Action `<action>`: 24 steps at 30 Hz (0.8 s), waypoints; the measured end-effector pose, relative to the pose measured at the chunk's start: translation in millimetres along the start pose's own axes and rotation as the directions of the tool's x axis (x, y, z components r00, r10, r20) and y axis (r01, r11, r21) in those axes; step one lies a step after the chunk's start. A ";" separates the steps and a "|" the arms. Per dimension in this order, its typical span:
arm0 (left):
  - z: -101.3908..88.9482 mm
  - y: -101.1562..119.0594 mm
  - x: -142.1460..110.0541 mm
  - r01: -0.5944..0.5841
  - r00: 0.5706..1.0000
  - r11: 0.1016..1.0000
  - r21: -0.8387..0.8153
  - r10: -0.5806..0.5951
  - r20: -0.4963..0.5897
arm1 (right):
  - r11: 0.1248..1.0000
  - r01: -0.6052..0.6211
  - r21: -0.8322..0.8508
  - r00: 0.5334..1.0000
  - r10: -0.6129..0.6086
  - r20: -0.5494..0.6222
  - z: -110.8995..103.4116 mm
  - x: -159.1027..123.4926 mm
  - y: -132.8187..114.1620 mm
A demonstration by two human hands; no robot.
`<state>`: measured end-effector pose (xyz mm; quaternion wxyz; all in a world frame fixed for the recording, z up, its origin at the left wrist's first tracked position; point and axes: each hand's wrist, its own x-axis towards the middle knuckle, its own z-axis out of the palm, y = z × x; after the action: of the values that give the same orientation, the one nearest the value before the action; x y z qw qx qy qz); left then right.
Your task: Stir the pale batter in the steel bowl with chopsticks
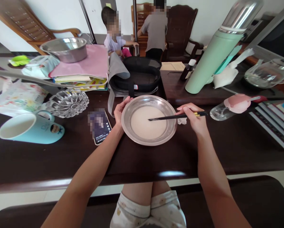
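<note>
Here, between left hand (120, 110) and right hand (191, 117) sits a bowl (149, 142) of milky liquid (144, 128), the left gripping its side, the right holding chopsticks (164, 117) inside; the table (142, 164) edge runs nearer the body.

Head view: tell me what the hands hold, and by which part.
The right hand holds black chopsticks near their gold-banded upper end. The left hand touches the metal bowl at its left side; whether it grips cannot be told.
</note>
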<state>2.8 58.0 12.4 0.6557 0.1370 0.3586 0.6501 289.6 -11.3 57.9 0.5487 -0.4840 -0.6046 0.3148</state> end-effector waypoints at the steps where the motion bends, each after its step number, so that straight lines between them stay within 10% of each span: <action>1: 0.4 -0.1 -0.6 -0.023 1.000 1.000 0.001 0.023 0.000 | 1.000 -0.002 0.007 1.000 0.002 -0.001 0.0 -0.1 0.1; 24: 1.5 -1.3 -0.8 -0.037 0.999 0.999 -0.006 0.037 0.009 | 1.000 0.013 0.012 1.000 -0.013 0.028 -0.2 0.8 3.9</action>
<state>4.8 57.5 12.9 0.6457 0.1445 0.3510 0.6625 290.7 -9.4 54.7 0.5450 -0.4724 -0.6135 0.3215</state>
